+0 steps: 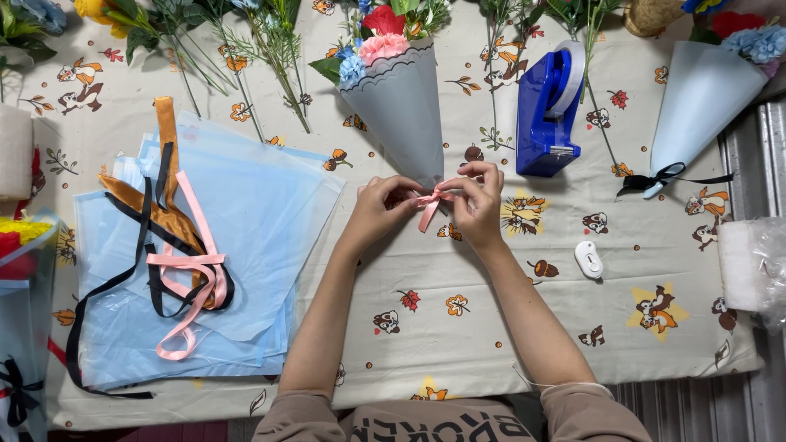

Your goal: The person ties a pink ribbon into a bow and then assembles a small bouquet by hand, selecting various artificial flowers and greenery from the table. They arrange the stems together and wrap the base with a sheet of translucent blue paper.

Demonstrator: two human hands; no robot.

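Cartoon-print tablecloth; left hand and right hand both pinch pink ribbon at grey bouquet tip.

Between the fingertips sits a satiny pink ribbon, just above it a matt grey paper cone (smooth, uncreased).

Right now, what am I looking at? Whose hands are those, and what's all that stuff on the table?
A camera on a person's head looks down at their two bare hands. The left hand and right hand pinch a pink ribbon at the tip of a bouquet in a grey paper cone. On the patterned tablecloth lie light blue wrapping sheets with loose ribbons, a blue tape dispenser, another bouquet tied in black, and loose flower stems.
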